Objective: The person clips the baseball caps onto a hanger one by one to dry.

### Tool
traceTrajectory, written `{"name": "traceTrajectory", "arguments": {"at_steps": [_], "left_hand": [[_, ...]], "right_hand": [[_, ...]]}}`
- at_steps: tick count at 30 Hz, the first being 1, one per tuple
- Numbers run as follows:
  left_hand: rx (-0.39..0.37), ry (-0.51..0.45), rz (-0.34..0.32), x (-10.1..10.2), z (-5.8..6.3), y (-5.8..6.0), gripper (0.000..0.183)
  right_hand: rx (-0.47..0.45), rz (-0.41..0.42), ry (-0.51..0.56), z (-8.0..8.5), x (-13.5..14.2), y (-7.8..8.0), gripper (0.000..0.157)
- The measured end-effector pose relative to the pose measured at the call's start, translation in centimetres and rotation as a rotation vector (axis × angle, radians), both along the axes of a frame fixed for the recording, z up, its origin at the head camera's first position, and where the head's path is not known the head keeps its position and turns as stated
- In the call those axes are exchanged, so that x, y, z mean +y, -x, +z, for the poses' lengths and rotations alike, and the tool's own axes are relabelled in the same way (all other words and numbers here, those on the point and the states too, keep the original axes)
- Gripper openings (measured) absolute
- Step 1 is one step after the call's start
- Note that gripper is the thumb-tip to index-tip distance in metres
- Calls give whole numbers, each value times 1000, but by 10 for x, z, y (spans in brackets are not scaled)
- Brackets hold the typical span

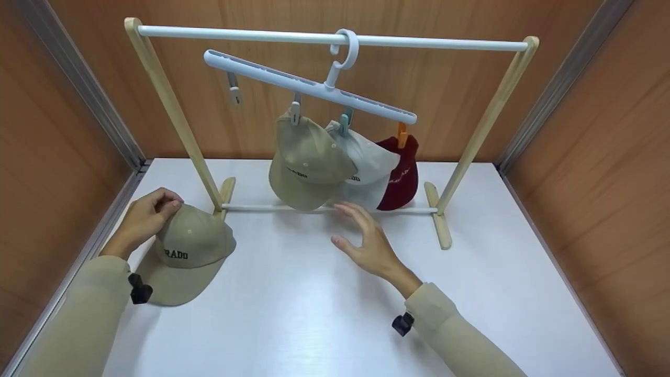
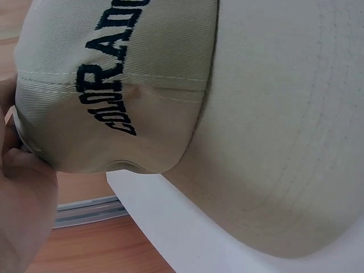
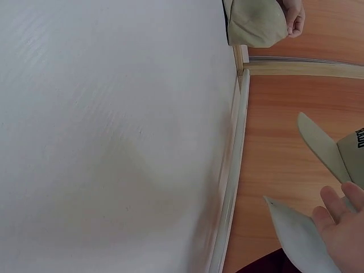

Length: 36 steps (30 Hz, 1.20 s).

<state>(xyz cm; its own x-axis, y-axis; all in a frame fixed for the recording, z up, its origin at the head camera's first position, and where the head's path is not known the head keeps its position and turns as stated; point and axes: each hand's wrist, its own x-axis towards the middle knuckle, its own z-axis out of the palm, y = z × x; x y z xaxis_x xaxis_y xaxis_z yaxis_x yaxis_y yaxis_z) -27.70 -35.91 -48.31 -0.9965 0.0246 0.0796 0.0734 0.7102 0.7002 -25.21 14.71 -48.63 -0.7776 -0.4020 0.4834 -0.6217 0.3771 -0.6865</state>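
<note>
My left hand (image 1: 142, 221) pinches the back of a khaki baseball cap (image 1: 191, 235) at the left, its brim towards me. Dark lettering, COLORADO, runs across the cap's front (image 2: 111, 74) in the left wrist view. Before the hanging caps, my right hand (image 1: 369, 243) is held with fingers spread and nothing in it. Its fingertips overlap the lower edge of the caps in the head view. Clipped to a pale blue hanger (image 1: 309, 86) are a second khaki cap (image 1: 314, 154), a white cap (image 1: 369, 157) and a dark red cap (image 1: 405, 178).
The hanger hooks over the white rail (image 1: 235, 34) of a wooden-legged rack (image 1: 172, 112), tilted with its left end higher. A grey clip (image 1: 235, 96) dangles unused near that end. Wooden panels (image 1: 591, 173) enclose the white table (image 1: 293, 314) at the back and sides.
</note>
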Motion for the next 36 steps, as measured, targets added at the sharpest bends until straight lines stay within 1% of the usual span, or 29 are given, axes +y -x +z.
{"name": "traceTrajectory", "arguments": {"at_steps": [5, 9, 16, 21, 26, 30, 36], "left_hand": [[9, -1, -12, 7, 2, -2, 37], [23, -13, -11, 13, 3, -5, 37], [68, -65, -3, 26, 2, -9, 36], [94, -100, 12, 38, 3, -14, 36], [104, -136, 35, 46, 8, -18, 35], [107, -162, 40, 53, 12, -23, 35], [156, -186, 15, 65, 17, -27, 32]], "right_hand": [[15, 0, 6, 0, -1, 0, 60], [2, 7, 3, 1, 0, 0, 60], [-12, 14, -11, 2, 2, 1, 61], [-21, 30, -15, 4, 3, 1, 60], [-48, 37, -15, 5, 0, 0, 60], [-55, 32, -16, 4, -2, 0, 59], [-49, 46, -3, 3, -8, 1, 60]]}}
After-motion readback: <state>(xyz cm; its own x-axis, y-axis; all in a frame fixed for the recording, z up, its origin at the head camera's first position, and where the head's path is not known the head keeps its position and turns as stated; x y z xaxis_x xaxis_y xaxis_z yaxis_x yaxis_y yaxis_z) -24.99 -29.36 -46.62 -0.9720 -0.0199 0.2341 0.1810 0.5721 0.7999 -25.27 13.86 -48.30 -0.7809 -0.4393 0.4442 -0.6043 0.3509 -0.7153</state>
